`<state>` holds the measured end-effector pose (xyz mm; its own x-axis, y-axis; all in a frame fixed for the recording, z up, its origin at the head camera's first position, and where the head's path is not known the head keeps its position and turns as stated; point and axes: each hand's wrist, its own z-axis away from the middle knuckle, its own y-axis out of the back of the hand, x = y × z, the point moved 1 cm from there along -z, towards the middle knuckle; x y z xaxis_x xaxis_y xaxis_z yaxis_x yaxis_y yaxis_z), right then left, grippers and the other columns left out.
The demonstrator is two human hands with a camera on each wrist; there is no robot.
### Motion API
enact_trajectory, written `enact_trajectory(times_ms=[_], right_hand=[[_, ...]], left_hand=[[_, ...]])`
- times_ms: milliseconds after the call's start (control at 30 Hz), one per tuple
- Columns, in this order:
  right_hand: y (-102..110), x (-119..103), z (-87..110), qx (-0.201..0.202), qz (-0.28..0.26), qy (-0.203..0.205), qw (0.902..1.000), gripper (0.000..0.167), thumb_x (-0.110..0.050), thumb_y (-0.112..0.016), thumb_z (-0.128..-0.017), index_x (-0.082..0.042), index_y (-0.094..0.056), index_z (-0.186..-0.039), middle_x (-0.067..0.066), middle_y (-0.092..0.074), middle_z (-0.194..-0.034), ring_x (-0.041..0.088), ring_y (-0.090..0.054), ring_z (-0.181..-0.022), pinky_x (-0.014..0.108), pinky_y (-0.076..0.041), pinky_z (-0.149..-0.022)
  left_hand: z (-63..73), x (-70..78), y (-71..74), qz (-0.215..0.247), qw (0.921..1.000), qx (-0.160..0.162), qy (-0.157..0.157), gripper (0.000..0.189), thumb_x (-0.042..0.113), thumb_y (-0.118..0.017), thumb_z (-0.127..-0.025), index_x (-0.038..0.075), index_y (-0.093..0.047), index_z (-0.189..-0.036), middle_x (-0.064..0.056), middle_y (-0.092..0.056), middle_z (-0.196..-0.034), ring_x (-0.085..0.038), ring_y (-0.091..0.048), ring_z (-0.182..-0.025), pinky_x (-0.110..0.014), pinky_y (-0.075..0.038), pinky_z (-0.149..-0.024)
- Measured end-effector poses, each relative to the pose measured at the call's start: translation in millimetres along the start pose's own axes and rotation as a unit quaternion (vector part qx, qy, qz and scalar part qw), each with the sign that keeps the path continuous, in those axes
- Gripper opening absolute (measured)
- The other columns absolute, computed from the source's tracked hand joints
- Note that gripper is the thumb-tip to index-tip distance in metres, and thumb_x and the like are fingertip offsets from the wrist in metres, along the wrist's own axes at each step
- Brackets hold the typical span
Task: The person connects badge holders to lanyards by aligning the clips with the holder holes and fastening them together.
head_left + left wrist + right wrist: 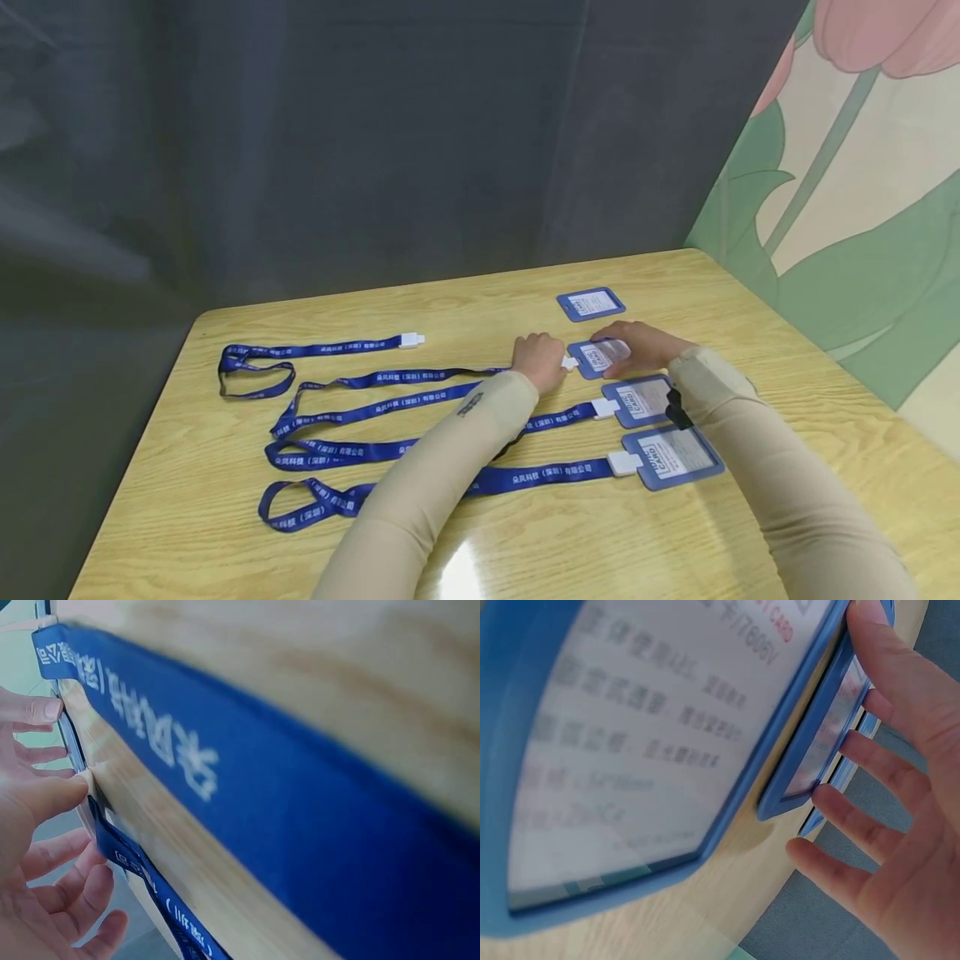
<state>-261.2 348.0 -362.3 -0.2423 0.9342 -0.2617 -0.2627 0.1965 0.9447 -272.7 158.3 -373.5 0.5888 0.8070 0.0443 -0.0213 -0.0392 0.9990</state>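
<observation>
My left hand (538, 360) pinches the white plastic clip (88, 782) of a blue lanyard (408, 377) between thumb and fingers. White lettering runs along the strap, which trails left across the table. Just right of that clip lies a blue-framed badge holder (592, 358) with a printed card inside, its short end right at the clip. My right hand (641, 343) grips this holder, thumb on the near edge and fingers at the far edge. In the right wrist view, the fingers (885, 769) reach along the holder's end.
Nearer me, two lanyards (551, 475) have their clips joined to badge holders (678, 458). Farther back are a loose lanyard (348, 347) at left and a separate badge holder (591, 304) at right. A dark curtain (375, 150) stands behind the wooden table (480, 308).
</observation>
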Motion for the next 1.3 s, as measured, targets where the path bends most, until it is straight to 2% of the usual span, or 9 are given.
enact_trajectory(times_ms=[200,367,533,700,867,1300], right_hand=[[0.2,-0.7,0.7,0.016,-0.004,0.014,0.9998,0.069,-0.043,-0.076,-0.072,-0.005,-0.055,-0.126,0.025,-0.053,-0.129,0.046,-0.046,-0.121,0.059,-0.035,-0.101],[-3.2,0.1,-2.1,0.007,-0.016,-0.006,0.9998,0.065,-0.036,-0.076,-0.075,-0.007,-0.054,-0.129,0.023,-0.051,-0.133,0.044,-0.044,-0.125,0.059,-0.032,-0.104],[-7.3,-1.0,-1.6,0.000,-0.026,-0.036,0.9990,0.065,-0.035,-0.076,-0.075,-0.009,-0.054,-0.131,0.021,-0.051,-0.135,0.041,-0.044,-0.126,0.059,-0.032,-0.105],[-10.0,-1.1,0.3,0.012,-0.025,-0.032,0.9991,0.064,-0.032,-0.077,-0.074,-0.008,-0.055,-0.129,0.021,-0.053,-0.132,0.042,-0.046,-0.124,0.059,-0.034,-0.103],[-12.9,0.3,1.4,0.007,-0.030,-0.036,0.9989,0.065,-0.033,-0.077,-0.074,-0.008,-0.055,-0.130,0.021,-0.054,-0.131,0.042,-0.047,-0.122,0.059,-0.035,-0.102],[-9.1,2.1,0.8,0.020,-0.022,-0.023,0.9993,0.066,-0.034,-0.077,-0.074,-0.009,-0.054,-0.131,0.020,-0.055,-0.130,0.041,-0.049,-0.121,0.059,-0.036,-0.101]], left_hand=[[-2.6,-1.3,-2.4,0.018,0.9998,-0.005,0.009,0.021,0.037,-0.063,-0.087,0.018,-0.070,-0.094,0.002,-0.070,-0.099,-0.014,-0.064,-0.092,-0.029,-0.050,-0.081],[-2.4,-2.7,-3.1,0.045,0.9986,-0.006,0.026,0.023,0.036,-0.066,-0.085,0.016,-0.069,-0.095,0.003,-0.071,-0.094,-0.012,-0.066,-0.086,-0.025,-0.053,-0.074],[0.0,-1.3,-3.1,0.059,0.9979,-0.008,0.025,0.023,0.035,-0.068,-0.083,0.014,-0.070,-0.092,0.002,-0.072,-0.092,-0.012,-0.067,-0.084,-0.023,-0.053,-0.071],[1.3,2.1,-3.4,0.056,0.9979,-0.006,0.030,0.022,0.034,-0.070,-0.082,0.014,-0.070,-0.092,0.002,-0.072,-0.096,-0.013,-0.067,-0.089,-0.023,-0.053,-0.075],[1.4,5.9,-3.0,0.053,0.9978,-0.020,0.035,0.022,0.034,-0.069,-0.083,0.016,-0.070,-0.095,0.003,-0.072,-0.099,-0.012,-0.067,-0.091,-0.023,-0.052,-0.077],[-4.9,7.8,2.0,0.042,0.9981,-0.010,0.044,0.024,0.034,-0.070,-0.082,0.016,-0.071,-0.098,0.003,-0.072,-0.102,-0.012,-0.067,-0.093,-0.023,-0.053,-0.079]])
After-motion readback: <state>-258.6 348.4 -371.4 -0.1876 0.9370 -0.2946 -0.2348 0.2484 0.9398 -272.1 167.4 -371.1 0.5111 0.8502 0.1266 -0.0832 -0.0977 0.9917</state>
